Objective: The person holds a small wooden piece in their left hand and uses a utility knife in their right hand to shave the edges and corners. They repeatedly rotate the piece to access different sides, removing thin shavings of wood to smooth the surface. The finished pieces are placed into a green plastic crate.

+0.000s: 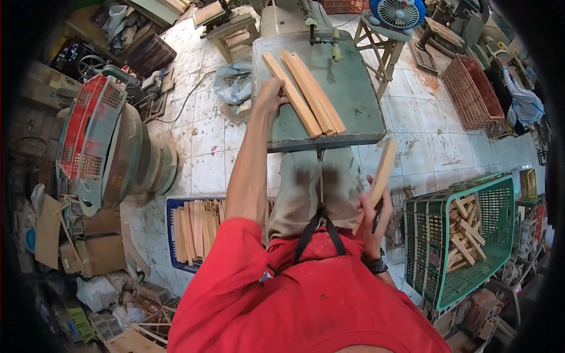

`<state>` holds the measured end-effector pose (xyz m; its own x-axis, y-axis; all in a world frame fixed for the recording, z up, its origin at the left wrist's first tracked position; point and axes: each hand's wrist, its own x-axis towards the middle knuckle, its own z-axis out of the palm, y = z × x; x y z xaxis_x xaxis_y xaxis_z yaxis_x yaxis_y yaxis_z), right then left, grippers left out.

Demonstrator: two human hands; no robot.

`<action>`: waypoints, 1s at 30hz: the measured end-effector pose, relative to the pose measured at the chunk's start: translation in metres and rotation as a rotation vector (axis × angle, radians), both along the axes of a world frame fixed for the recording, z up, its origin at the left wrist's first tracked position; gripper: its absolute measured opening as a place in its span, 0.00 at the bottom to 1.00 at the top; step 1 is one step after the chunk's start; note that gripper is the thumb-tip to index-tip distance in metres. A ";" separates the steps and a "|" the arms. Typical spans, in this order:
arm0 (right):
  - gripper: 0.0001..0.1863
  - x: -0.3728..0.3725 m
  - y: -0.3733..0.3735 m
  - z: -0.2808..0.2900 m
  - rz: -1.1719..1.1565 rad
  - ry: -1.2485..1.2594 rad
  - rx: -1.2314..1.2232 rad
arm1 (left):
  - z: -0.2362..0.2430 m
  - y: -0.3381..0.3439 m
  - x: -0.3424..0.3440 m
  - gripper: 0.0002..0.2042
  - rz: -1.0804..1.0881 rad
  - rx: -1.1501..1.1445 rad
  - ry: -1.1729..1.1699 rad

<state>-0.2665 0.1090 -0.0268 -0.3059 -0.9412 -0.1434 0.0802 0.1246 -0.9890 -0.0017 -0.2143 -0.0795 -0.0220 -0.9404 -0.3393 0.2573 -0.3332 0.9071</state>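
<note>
My left hand [271, 96] is closed on the near-left wooden strip [301, 112], which lies slanted on the green tabletop [359, 106]. Beside it, to the right, more pale wooden strips [318, 94] lie close together, roughly parallel. Low by my right knee, my right hand [378, 217] grips another wooden strip [384, 165], tilted with its upper end near the table's front corner. Something thin and dark [375, 223] shows at those fingers, too small to name.
A blue crate [170, 206] of upright wooden strips stands by my left side. To my right is a green crate [424, 235] with loose wood pieces. A metal fitting [323, 41] hangs over the table's far end. A blue fan [401, 13] sits on a stool; a red-guarded machine [94, 129] stands left.
</note>
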 end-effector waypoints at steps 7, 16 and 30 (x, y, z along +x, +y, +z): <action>0.24 0.007 -0.033 0.021 0.109 0.041 -0.174 | 0.055 0.162 -0.028 0.17 -0.103 -0.251 0.211; 0.23 0.052 -0.032 0.007 0.599 0.277 -0.144 | 0.102 0.210 -0.020 0.36 -0.003 -0.429 0.213; 0.27 0.073 -0.030 0.033 0.627 0.161 -0.161 | 0.095 0.213 -0.011 0.36 -0.143 -0.481 0.339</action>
<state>-0.1939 0.0787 0.0063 0.3005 -0.9537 0.0157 -0.1100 -0.0510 -0.9926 -0.0126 -0.0010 0.0152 -0.1923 -0.9663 0.1712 0.5414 0.0410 0.8397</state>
